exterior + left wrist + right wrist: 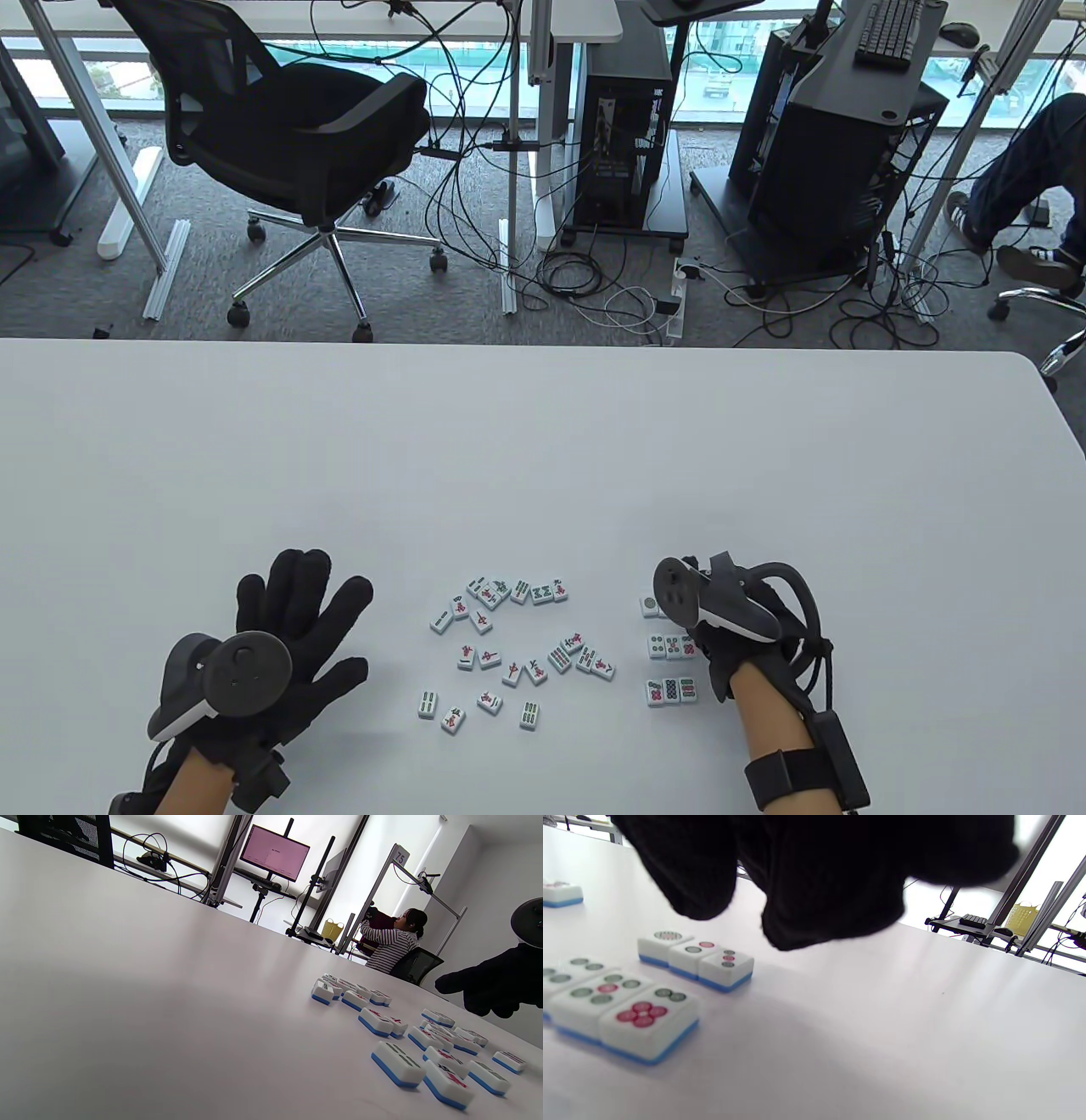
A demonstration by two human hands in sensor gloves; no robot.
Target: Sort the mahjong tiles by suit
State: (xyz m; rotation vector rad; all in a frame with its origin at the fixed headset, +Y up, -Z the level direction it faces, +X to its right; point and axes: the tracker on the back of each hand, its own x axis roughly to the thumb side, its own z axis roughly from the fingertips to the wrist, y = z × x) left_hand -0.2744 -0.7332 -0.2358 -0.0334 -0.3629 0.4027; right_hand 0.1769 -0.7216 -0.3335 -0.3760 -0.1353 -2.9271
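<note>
Hovering with fingers curled, grip unclear, over the dot-tile rows, the right hand risks scattering them, while the left hand lies spread flat, left of them.

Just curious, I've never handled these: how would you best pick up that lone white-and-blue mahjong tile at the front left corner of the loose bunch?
Probably from above, pinching the two long sides of the white, blue-backed mahjong tile. It lies flat, face up, apart from its neighbours, so fingers fit either side. The left hand is nearer.

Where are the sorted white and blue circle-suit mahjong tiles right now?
In the table view, the white and blue circle-suit mahjong tiles form three short rows right of the loose tile pile, beside and partly under the gloved right hand.
</note>
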